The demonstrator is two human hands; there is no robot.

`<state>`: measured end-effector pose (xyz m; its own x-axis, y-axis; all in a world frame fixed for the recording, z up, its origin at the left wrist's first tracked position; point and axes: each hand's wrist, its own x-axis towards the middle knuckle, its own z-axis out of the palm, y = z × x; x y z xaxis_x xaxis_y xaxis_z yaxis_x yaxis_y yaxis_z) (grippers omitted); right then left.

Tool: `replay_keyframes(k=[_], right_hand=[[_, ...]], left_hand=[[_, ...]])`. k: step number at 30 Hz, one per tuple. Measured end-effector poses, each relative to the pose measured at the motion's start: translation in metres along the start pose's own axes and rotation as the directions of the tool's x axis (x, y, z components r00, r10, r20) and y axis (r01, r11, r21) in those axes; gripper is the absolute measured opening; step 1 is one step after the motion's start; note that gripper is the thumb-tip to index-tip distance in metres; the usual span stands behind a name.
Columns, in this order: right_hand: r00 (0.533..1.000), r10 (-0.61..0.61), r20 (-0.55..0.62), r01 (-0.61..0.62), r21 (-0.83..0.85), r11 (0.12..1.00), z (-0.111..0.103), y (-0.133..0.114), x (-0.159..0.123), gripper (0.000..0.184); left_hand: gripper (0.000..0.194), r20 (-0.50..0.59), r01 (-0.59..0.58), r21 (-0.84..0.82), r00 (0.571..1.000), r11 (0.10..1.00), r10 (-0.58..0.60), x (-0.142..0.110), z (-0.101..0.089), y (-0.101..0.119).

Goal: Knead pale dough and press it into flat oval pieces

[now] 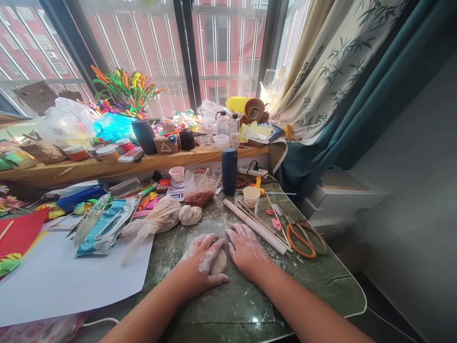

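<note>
A flattened piece of pale dough (219,263) lies on the clear sheet over the green table. My left hand (205,259), whitened with flour, curls over it, with the thumb at its near edge and the fingers along its far side. Just to the right, my right hand (246,247) rests palm down on the floured surface, fingers stretched out and holding nothing. A pale rolling pin (255,226) lies diagonally beyond that hand. Farther back sits a rough lump of dough (190,215) beside a crumpled plastic bag (160,216).
Scissors with orange handles (302,240) and thin sticks lie at the right. A paper cup (251,196), a dark blue cylinder (229,171) and a bag of reddish-brown material (200,188) stand behind. White paper (89,281) with a blue packet (103,228) covers the left side.
</note>
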<state>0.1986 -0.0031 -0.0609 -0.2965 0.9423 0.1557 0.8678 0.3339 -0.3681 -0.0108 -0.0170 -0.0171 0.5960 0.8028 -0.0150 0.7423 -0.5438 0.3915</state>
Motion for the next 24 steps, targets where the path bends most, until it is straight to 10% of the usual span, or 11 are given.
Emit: replay_keyframes(k=[15, 24], right_hand=[[1.000, -0.005, -0.019, 0.003, -0.095, 0.996, 0.019, 0.001, 0.000, 0.051], [1.000, -0.008, 0.003, 0.009, -0.096, 0.995, 0.016, 0.001, 0.002, 0.050]], left_hand=[[0.045, -0.289, 0.109, 0.021, 0.952, 0.994, -0.098, 0.002, 0.029, -0.002], [0.047, -0.261, 0.287, 0.032, 0.927, 0.957, -0.269, 0.009, 0.012, -0.004]])
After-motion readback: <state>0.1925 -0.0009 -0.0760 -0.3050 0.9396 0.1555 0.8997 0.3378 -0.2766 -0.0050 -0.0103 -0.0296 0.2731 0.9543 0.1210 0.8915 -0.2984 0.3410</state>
